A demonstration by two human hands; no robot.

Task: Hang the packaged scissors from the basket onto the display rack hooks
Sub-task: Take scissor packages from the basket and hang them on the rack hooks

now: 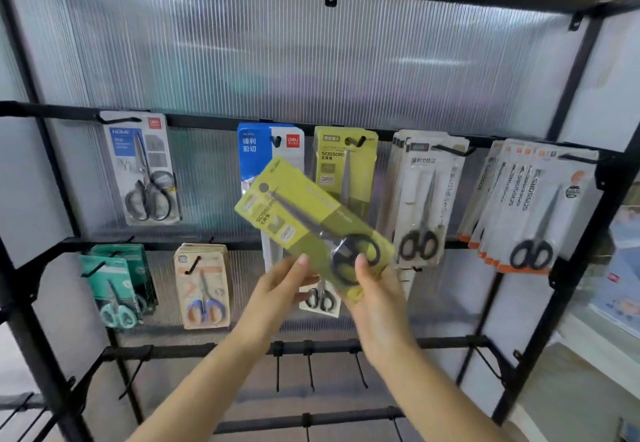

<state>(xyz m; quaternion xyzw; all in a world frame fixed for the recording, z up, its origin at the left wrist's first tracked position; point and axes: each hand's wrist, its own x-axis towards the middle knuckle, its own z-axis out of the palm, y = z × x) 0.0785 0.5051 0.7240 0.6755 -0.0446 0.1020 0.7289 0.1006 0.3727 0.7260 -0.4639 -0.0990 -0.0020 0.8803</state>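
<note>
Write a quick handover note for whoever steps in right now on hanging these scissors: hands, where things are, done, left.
Left hand and right hand both grip the lower end of a yellow-green scissors pack, held tilted in front of the display rack.
Done: packs already hang on several hooks, including a matching yellow-green pack on the upper rail.
Left: hang the held pack, probably on that matching hook. The basket is out of view, so the remaining count is unknown.

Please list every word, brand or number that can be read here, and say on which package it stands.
"deli": blue package
"SCISSORS", "GRIP": hanging yellow-green package
"SCISSORS": white packages at the far right
"HOME": grey package at the left
Held yellow-green package, gripped by left hand and right hand: print too blurred.
Chinese text and lower packages: unreadable.
</note>
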